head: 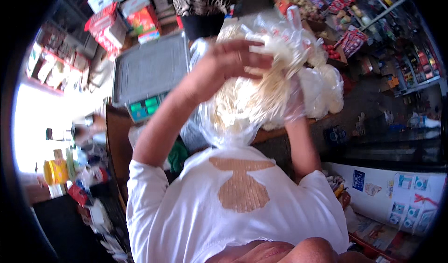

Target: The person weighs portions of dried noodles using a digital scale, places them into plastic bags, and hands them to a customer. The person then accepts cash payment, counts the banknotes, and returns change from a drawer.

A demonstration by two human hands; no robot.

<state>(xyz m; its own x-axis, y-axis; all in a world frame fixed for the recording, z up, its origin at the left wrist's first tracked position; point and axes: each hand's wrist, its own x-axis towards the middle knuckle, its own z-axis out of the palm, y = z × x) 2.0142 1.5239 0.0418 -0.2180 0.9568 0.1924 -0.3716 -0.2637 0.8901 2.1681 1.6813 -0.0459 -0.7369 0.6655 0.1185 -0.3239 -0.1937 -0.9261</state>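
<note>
My left hand (pixel 234 61) is raised over a mass of pale fresh noodles (pixel 266 98), its fingers apart, slightly blurred, with nothing seen in them. Clear plastic film covers my right hand (pixel 295 100), at the right side of the noodles. It grips a hanging bunch of strands, its fingers mostly hidden by film and noodles. More strands lie in an open clear plastic bag (pixel 224 137) close to my chest. Beyond my hands are further clear plastic bags (pixel 297 35), some with red print.
A digital scale with a grey tray (pixel 150 67) and green-lit keys stands left of the noodles. More filled bags (pixel 320 88) lie at the right. Across from me stands a person in a patterned garment (pixel 199 0). Produce boxes (pixel 330 35) and stocked shelves (pixel 416 67) line the far right.
</note>
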